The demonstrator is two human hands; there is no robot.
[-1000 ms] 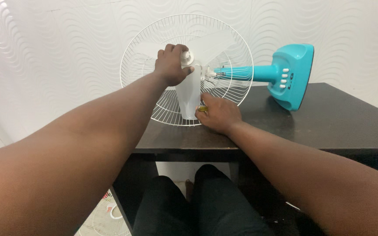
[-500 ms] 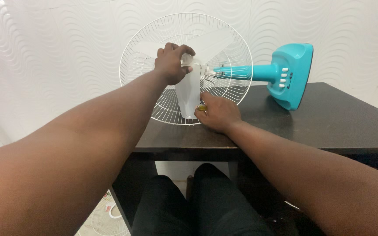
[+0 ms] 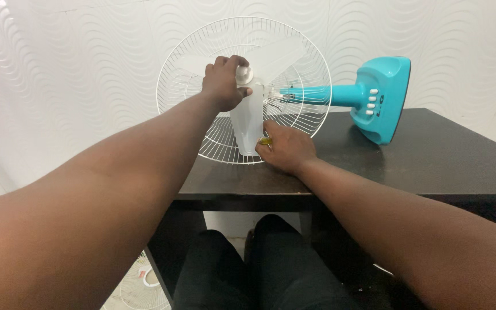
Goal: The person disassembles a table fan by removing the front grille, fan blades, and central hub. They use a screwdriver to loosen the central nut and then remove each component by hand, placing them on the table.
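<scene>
Dark surface point(image 3: 431, 166) carries the fan; my left hand point(image 3: 223, 84) fingers pinch the hub cap point(image 3: 244, 73), while my right hand point(image 3: 287, 149), at 5 o'clock, fingers narrow, steadies the blade point(image 3: 248, 129).

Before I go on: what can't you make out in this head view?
- Hub cap: partly covered by the left hand; grip unclear.
- Right hand fingertips: hidden against the lowest blade.
- Second grille on the floor: cut off by the left arm and the table.

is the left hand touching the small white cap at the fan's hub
Touching. The head view shows the left hand with fingers curled around the small white cap, no gap visible.
</scene>
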